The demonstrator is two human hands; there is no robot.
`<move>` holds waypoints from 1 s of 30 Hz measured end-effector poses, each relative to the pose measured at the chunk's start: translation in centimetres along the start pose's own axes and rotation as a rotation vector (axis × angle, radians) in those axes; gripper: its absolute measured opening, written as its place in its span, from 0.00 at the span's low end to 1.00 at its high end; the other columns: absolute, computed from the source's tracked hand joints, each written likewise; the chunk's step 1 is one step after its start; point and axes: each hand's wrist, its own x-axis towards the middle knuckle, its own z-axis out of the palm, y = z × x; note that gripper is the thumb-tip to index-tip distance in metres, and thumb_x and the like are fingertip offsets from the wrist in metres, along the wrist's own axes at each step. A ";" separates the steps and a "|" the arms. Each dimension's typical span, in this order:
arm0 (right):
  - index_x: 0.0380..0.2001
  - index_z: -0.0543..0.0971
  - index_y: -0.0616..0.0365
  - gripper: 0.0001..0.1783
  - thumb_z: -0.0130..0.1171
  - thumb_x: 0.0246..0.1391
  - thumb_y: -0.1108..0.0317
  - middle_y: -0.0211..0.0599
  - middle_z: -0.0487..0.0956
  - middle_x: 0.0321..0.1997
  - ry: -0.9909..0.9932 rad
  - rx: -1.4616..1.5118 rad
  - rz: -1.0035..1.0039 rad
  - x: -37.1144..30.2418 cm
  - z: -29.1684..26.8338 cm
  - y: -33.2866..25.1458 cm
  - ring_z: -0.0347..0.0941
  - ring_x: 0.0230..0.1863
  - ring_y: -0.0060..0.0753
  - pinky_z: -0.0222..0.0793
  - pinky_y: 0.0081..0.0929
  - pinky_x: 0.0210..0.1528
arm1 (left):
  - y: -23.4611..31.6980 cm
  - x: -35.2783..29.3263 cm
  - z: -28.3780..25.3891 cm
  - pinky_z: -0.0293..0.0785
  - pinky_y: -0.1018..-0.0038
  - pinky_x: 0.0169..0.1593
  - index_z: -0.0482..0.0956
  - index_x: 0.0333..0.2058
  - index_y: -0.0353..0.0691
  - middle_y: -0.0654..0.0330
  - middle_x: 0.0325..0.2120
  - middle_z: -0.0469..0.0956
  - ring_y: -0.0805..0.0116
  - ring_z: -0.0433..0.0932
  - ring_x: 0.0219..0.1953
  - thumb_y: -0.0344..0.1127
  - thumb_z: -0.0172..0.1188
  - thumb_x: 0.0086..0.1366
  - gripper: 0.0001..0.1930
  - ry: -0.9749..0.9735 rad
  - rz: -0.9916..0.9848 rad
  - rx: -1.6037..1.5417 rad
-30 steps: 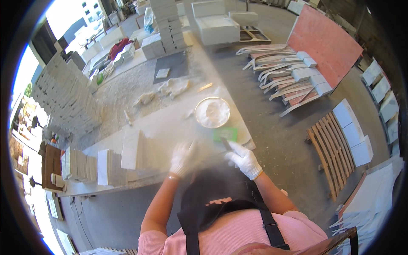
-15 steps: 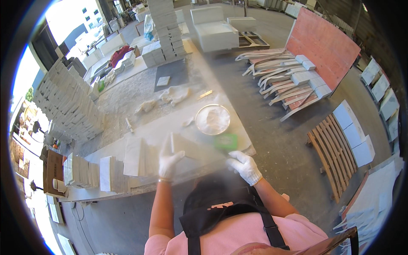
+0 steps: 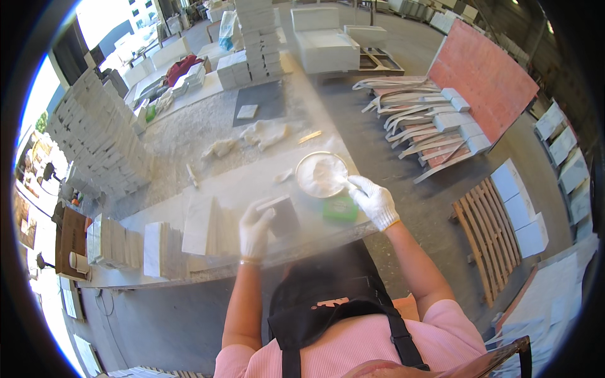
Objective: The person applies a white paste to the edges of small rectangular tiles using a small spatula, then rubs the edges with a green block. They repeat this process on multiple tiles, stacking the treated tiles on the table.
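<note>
My left hand (image 3: 254,232), in a white knit glove, grips a stone tile (image 3: 285,217) by its left side. The tile stands tilted above the table, its shaded grey face turned to the right. At the right edge of a round bowl (image 3: 310,191) of white powder (image 3: 315,171), my gloved right hand (image 3: 376,205) has its fingers drawn together, the tips over the powder. Whether anything is between them I cannot make out. Just below the bowl, near that hand, a green pad (image 3: 339,209) lies on the table.
Several upright tile stacks (image 3: 203,228) line the table's near left edge. A tall tile pile (image 3: 101,142) stands farther left. Crumpled pale cloths (image 3: 265,133) and a yellowish strip (image 3: 309,137) lie beyond the bowl. A wooden pallet (image 3: 485,242) stands on the floor at right.
My right hand has left the green pad on the table and moved up to the bowl. My left hand has turned the tile, so its grey face shows.
</note>
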 end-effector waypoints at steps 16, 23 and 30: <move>0.52 0.84 0.40 0.21 0.58 0.64 0.44 0.42 0.85 0.51 -0.164 -0.818 -0.067 6.5 1.9 -1.3 0.81 0.51 0.52 0.77 0.48 0.52 | -0.5 -0.7 -1.3 0.76 0.75 0.54 0.82 0.51 0.36 0.63 0.45 0.85 0.77 0.79 0.47 0.31 0.67 0.68 0.15 -0.104 -0.131 -0.038; 0.48 0.83 0.47 0.22 0.71 0.54 0.50 0.37 0.81 0.53 0.048 -0.655 -0.411 -1.3 0.5 0.7 0.77 0.54 0.49 0.74 0.46 0.55 | -1.2 0.0 -1.2 0.75 0.75 0.55 0.83 0.52 0.36 0.64 0.45 0.85 0.77 0.78 0.47 0.35 0.68 0.69 0.16 -0.130 -0.140 -0.115; 0.50 0.81 0.48 0.30 0.77 0.46 0.48 0.40 0.77 0.64 -0.132 -0.741 -0.299 -2.4 3.8 3.2 0.73 0.63 0.51 0.69 0.47 0.65 | 0.1 0.6 0.6 0.75 0.72 0.55 0.81 0.55 0.35 0.61 0.46 0.85 0.72 0.79 0.48 0.42 0.67 0.70 0.20 -0.231 -0.185 0.118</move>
